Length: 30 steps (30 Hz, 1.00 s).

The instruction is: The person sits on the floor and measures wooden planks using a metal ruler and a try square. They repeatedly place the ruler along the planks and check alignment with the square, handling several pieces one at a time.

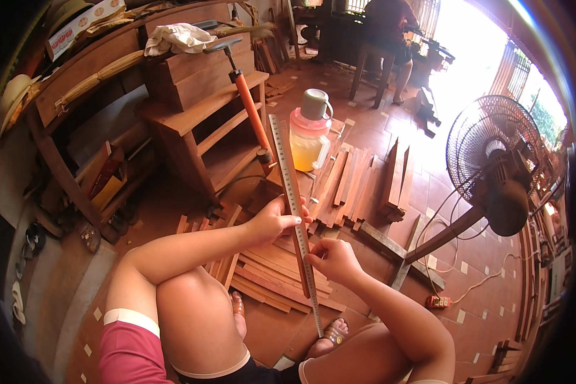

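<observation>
Near end of ruler (287, 173): appears just beside right sandal (334, 333), extending past near end of wood strip (302, 275). Right hand (336, 261): closer to this end; thumb and finger pinching ruler edge from right; hold on strip, cannot tell. Left hand (276, 221): farther up, clasping ruler and strip together from left. Shared long axis: away from body, tilted slightly left. Beyond hands: jug (309, 137), right of ruler's far end.
</observation>
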Available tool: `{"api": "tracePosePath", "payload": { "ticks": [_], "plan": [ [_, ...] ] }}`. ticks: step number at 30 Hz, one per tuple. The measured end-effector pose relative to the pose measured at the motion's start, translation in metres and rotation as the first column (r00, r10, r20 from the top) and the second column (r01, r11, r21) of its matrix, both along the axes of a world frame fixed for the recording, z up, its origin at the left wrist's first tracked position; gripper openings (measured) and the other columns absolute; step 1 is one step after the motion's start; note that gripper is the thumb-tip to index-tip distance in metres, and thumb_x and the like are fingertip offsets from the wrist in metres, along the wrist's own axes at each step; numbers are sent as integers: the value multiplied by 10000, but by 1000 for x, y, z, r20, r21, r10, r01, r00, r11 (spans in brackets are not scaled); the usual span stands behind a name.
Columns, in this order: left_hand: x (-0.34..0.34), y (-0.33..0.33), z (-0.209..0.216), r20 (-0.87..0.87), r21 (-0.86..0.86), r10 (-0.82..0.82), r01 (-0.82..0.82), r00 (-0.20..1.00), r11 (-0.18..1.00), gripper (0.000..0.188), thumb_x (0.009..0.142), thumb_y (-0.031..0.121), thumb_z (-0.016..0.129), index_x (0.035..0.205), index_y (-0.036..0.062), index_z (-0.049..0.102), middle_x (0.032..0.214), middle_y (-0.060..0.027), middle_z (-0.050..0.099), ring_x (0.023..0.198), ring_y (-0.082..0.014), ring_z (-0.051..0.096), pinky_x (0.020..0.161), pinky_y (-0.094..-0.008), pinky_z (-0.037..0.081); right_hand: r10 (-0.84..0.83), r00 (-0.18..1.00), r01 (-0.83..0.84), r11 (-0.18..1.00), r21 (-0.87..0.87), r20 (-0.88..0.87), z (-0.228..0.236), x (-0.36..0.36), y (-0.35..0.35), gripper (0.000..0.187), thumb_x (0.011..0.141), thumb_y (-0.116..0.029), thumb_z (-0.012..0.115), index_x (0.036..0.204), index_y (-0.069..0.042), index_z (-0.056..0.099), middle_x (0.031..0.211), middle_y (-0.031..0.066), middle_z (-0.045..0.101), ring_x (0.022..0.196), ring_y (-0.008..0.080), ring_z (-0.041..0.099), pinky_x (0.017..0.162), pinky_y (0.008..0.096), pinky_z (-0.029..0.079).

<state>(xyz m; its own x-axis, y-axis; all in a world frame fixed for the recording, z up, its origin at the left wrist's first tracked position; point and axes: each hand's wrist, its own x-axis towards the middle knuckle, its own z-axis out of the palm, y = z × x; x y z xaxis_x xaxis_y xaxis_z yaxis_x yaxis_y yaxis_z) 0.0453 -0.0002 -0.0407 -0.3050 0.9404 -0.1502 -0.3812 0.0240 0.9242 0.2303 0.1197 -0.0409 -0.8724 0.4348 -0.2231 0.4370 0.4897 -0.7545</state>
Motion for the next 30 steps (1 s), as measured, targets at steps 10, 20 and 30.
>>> {"api": "tracePosePath", "payload": {
  "ticks": [10, 20, 30],
  "plan": [
    [2, 1, 4, 38, 6, 52, -53, 998, 999, 271, 1003, 140, 547, 1249, 85, 447, 1112, -66, 562, 1112, -215, 612, 927, -388, 532, 1, 1000, -2, 1000, -23, -19, -4, -1, 0, 236, 802, -232, 747, 853, -3, 730, 777, 136, 721, 732, 235, 706, 718, 356, 555],
    [-1, 2, -3, 26, 15, 59, -60, 998, 998, 195, 1047, 220, 500, 1191, 92, 472, 1059, -62, 578, 1064, -205, 634, 902, -392, 542, 21, 1000, -21, 1000, -3, -5, -7, -3, 0, 256, 802, -248, 745, 857, 1, 725, 799, 139, 725, 751, 236, 709, 739, 352, 558],
    [-3, 0, 4, 67, 34, 63, -65, 996, 997, 235, 1046, 221, 490, 1232, 79, 472, 1078, -79, 604, 1098, -253, 630, 947, -454, 523, 88, 995, -82, 989, -120, 46, -11, 1, 11, 350, 828, -334, 751, 950, -7, 724, 876, 128, 737, 827, 223, 713, 790, 345, 558]
  ]
}}
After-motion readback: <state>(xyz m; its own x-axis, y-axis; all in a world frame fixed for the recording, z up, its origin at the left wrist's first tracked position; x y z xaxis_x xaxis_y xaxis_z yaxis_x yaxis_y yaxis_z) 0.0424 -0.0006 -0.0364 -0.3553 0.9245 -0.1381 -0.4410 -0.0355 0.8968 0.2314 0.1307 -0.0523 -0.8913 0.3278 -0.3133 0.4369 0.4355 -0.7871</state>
